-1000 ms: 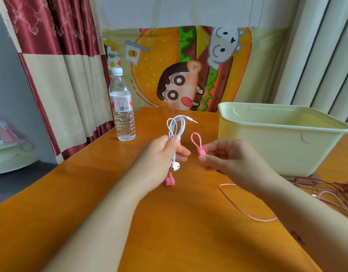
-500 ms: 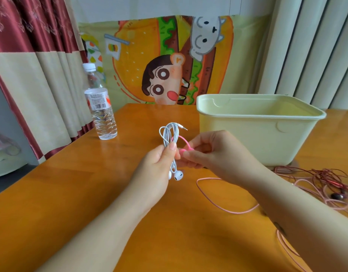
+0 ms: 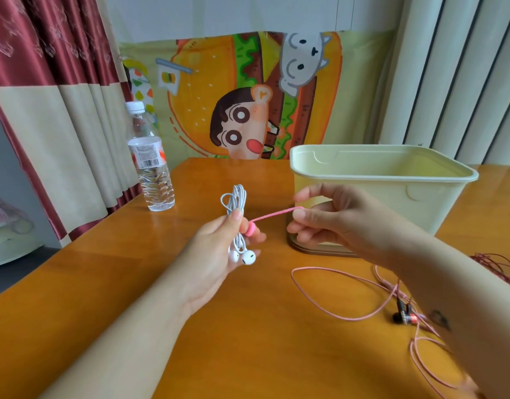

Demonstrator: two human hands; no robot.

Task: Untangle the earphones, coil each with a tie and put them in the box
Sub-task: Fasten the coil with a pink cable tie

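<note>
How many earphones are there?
3: white earphones in the left hand, pink earphones on the table, red earphones at the right edge. More may be hidden.

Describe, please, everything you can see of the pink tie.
The pink tie is a thin strap, seemingly rubbery, with a thicker rounded end. It is stretched taut in the air above the table. The rounded end sits against the coiled earphones gripped by the left hand; the right hand pinches the other end, before the box.
</note>
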